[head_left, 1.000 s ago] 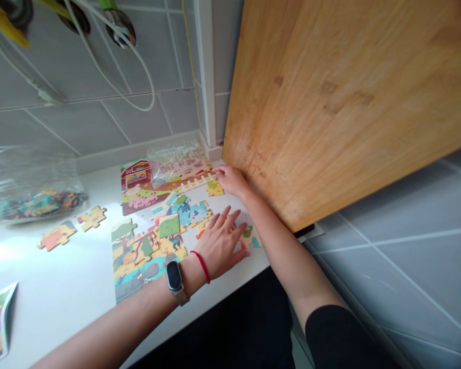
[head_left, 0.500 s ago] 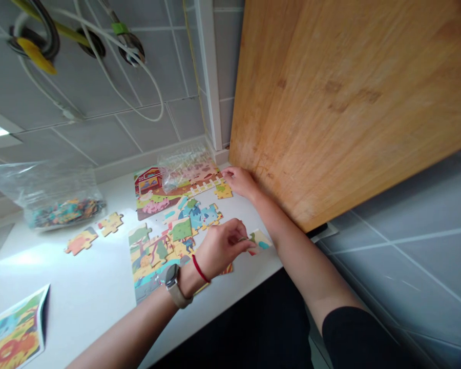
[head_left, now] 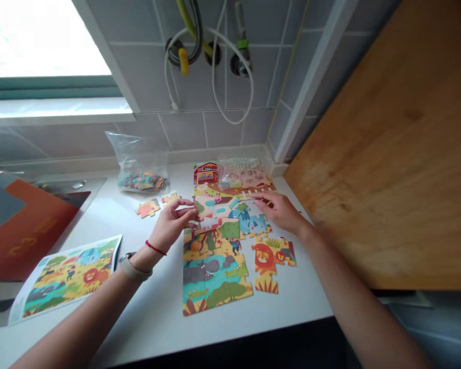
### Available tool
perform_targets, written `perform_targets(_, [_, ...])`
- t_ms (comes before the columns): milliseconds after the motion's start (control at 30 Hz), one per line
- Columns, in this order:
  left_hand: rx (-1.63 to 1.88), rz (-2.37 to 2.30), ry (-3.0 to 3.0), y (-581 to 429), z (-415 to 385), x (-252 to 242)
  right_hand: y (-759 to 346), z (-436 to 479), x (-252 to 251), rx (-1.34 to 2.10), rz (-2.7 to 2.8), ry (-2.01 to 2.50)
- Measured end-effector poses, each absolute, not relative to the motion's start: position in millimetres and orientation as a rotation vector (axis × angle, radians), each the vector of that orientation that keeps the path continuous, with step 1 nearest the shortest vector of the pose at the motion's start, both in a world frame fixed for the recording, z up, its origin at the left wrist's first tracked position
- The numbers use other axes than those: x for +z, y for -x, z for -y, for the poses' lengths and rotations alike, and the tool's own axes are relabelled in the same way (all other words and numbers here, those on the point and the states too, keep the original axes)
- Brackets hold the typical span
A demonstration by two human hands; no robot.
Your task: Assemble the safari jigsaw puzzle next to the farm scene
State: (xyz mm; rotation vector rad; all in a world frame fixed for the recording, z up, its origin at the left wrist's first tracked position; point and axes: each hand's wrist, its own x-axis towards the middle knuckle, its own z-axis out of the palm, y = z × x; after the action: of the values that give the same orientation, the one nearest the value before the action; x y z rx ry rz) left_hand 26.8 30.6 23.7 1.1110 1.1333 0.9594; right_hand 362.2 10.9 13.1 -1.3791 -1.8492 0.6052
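Left hand (head_left: 172, 224) raised, palm turned inward, fingers (head_left: 186, 204) curled forward. Right hand (head_left: 278, 210) low, palm down, fingers extended. Left forearm (head_left: 80, 312) and right forearm (head_left: 359, 307) angle inward; hands well apart.

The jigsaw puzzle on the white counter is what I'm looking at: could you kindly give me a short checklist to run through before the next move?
1. Left hand grip on the puzzle piece: cannot tell, the fingers hide it.
2. Picture sheet visible: ok, face up, uncovered.
3. Clear plastic bag off the puzzle: not ok, it lies on the barn section.
4. Lion section joined to hippo section: not ok, a gap separates them.
5. Loose pieces near the left hand: ok.
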Motion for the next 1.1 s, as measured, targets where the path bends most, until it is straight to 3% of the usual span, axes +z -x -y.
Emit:
perform_targets(133, [1.106,-1.165,-1.006,6.5,-48.7,27.7,-321.6,-7.7,30.8,0.681,2.057,1.28])
perform_targets(267, [0.96,-1.091,-1.073,2.7,-49.4,23.3,-282.4,-12.8,42.0,0.588,2.146,1.205])
perform_targets(533, [0.735,-0.973,-1.125,-18.6,-38.0,-1.3,-249.3,-32.2,11.0,0.479,2.327,1.083])
perform_targets(733, [0.673,-1.055,-1.083,-1.5,-32.9,6.3,-250.0,-37.3,-3.6,0.439,2.399,1.117])
perform_targets(933, [1.06,-1.158,-1.761,20.0,-27.5,7.9,-251.3,-36.9,-4.7,0.421,2.475,1.121])
perform_targets(1100, [0.944,-0.931,-2.43,25.7,-36.5,-12.0,-249.4,-33.2,-2.2,0.377,2.5,1.153])
